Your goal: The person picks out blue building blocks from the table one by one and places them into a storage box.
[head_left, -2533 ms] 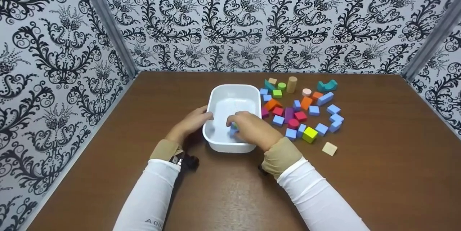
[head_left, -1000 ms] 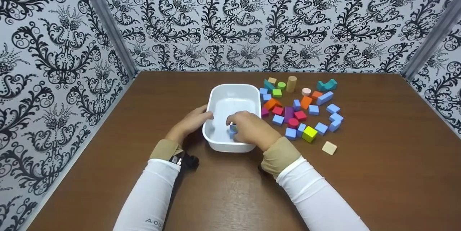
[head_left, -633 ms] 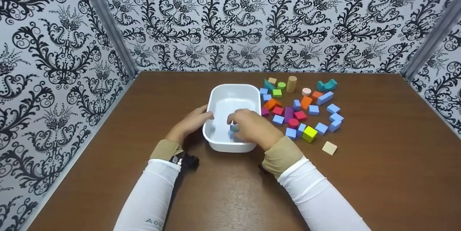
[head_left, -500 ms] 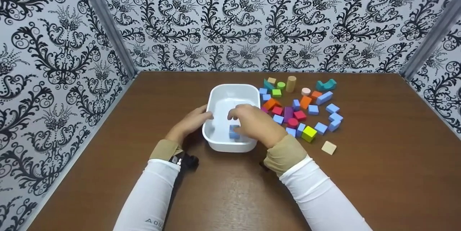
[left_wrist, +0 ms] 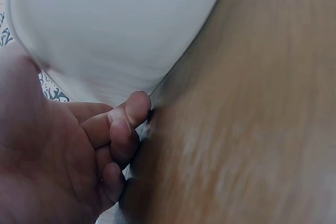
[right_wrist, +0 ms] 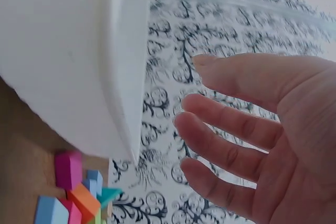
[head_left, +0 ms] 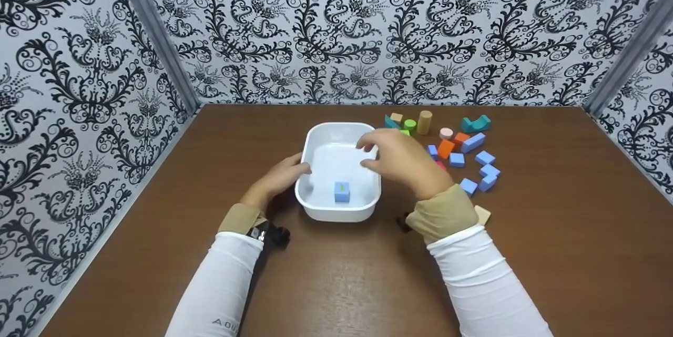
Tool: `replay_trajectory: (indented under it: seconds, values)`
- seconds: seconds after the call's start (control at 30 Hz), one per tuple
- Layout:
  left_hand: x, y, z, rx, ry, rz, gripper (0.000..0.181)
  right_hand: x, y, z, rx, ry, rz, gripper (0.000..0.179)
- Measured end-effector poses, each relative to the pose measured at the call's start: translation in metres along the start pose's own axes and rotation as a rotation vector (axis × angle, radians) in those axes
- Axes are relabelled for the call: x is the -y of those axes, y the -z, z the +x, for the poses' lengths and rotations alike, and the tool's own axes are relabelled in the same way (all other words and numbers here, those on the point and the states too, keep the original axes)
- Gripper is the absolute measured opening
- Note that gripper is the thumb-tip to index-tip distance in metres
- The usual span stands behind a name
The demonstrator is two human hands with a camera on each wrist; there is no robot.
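Observation:
A white plastic tub [head_left: 339, 214] stands mid-table. My left hand [head_left: 281, 175] holds its left side, the thumb over the rim and the fingers outside; in the left wrist view those fingers [left_wrist: 125, 135] curl low against the tub wall. Inside the tub, toward the near end, sits a blue block [head_left: 342, 192] with a small green mark on top. My right hand [head_left: 402, 161] hovers over the tub's right rim with fingers parted and nothing between them. The right wrist view shows this hand [right_wrist: 252, 145] beside the outer tub wall, palm bare.
Many coloured blocks lie right of the tub, some hidden behind the right hand. Among them are orange blocks [head_left: 446, 149], blue blocks [head_left: 485, 158], a wooden cylinder [head_left: 425, 122] and a teal curved block [head_left: 476, 123]. Patterned walls [head_left: 336, 32] close off the back and sides.
My right hand has let go of the blue block, leaving it in the tub, and has lifted away to the right over the rim. My left hand stays in place.

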State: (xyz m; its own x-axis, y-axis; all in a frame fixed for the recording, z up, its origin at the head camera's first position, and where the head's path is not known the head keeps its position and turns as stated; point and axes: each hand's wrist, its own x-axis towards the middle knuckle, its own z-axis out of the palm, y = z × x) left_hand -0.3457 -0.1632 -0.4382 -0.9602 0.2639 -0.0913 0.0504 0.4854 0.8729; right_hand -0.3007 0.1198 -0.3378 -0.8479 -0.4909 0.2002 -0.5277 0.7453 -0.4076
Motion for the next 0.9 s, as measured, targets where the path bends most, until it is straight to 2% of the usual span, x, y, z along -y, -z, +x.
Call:
replay_trajectory:
  seconds: [0.27, 0.37, 0.6, 0.9]
  values:
    - [0.001, 0.000, -0.001, 0.001, 0.000, -0.018, 0.073, -0.025, 0.017, -0.008, -0.058, -0.078, 0.084, 0.033]
    - [0.001, 0.000, 0.000, 0.000, 0.003, -0.013, 0.074, -0.034, 0.021, -0.009, -0.057, -0.103, 0.091, 0.035]
    - [0.001, 0.000, -0.001, -0.004, 0.012, -0.002, 0.074, -0.054, 0.023, -0.012, 0.020, -0.208, 0.084, 0.036]
    - [-0.001, 0.000, -0.001, -0.012, 0.038, 0.004, 0.075, -0.069, 0.010, -0.012, 0.088, -0.264, 0.050, 0.037]
